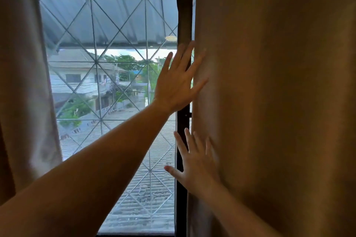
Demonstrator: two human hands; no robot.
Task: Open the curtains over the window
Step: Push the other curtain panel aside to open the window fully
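Barred window (107,82) shows rooftops between two curtains. Your left hand (175,84) and right hand (196,165), both spread flat, press the right curtain's (279,102) inner edge; left curtain (23,82) hangs at the window's left edge.

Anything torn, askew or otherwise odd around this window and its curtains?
Nothing stands out. The left curtain hangs drawn aside, the window grille looks intact, and the left hand and right hand lie flat and open on the right curtain near its edge.
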